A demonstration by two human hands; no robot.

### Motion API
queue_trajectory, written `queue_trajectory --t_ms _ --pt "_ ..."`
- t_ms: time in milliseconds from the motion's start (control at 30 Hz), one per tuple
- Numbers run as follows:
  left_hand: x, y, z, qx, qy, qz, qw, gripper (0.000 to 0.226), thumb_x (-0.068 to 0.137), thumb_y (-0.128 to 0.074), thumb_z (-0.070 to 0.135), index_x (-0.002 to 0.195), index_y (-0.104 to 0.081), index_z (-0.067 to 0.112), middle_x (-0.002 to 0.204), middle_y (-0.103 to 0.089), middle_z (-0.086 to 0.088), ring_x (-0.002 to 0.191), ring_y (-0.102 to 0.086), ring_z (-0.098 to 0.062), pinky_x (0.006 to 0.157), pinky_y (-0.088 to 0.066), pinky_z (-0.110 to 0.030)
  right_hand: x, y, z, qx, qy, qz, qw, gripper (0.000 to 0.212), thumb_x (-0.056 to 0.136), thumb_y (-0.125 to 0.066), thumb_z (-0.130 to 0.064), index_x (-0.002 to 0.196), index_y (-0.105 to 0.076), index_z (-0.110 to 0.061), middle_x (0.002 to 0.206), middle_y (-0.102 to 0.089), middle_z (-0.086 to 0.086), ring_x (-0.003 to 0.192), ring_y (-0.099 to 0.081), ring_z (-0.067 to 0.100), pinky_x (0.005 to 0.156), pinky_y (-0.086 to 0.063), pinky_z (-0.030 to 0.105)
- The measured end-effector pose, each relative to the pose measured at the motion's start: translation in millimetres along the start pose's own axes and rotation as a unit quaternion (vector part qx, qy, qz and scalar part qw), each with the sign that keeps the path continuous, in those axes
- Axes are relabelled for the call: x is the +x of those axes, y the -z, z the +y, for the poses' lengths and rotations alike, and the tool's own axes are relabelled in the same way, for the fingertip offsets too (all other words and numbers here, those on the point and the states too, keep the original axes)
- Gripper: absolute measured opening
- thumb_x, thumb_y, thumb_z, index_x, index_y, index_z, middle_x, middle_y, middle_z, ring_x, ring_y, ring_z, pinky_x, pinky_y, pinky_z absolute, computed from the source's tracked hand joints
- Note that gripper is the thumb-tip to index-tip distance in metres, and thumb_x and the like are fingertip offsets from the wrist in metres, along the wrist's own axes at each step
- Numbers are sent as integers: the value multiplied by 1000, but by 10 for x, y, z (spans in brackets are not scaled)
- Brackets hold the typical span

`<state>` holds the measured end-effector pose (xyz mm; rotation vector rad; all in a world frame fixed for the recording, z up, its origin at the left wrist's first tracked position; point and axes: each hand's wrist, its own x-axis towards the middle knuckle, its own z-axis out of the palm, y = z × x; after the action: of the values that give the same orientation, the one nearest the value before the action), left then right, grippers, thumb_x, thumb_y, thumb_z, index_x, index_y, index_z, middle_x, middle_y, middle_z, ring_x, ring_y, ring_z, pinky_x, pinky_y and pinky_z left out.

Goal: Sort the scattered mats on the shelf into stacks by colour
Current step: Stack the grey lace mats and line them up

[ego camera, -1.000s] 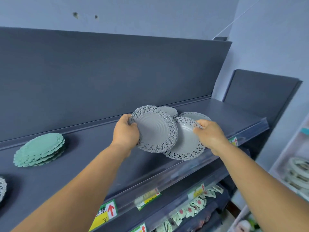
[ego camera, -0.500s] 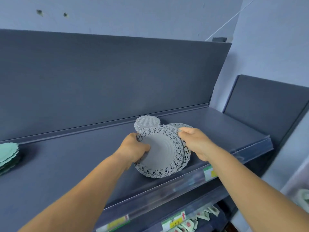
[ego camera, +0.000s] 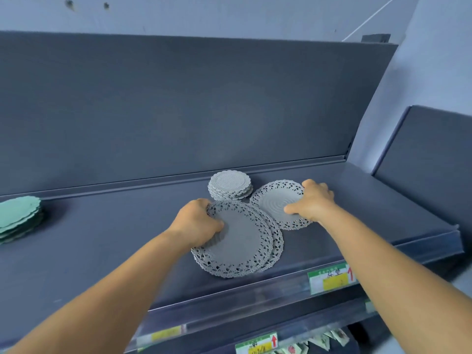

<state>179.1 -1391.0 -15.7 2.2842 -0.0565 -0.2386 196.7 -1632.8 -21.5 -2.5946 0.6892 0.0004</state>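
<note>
A price tag (ego camera: 330,278) with a red arrow sits on the front rail. Small packets (ego camera: 316,343) lie on the rack below.
</note>
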Motion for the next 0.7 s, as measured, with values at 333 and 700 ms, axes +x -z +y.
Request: queue_trajectory --t_ms 333,700 --pt "-40 69 -61 -66 49 21 996 26 83 -59 9 109 -55 13 94 -64 -8 83 -62 -26 67 -52 -31 -194 192 93 145 112 103 978 26 90 -39 -6 112 -53 -8 108 -63 11 90 -60 35 73 -50 39" --pt "-346 559 -531 -217 66 93 970 26 86 -46 1 103 -59 16 93 -67 -11 85 -63 -30 76 -53 -41 -910 -16 -573 337 142 14 931 37 90 -46 -13 127 -52 -16 123 -62 0 103 -59 20 89 -50 36"
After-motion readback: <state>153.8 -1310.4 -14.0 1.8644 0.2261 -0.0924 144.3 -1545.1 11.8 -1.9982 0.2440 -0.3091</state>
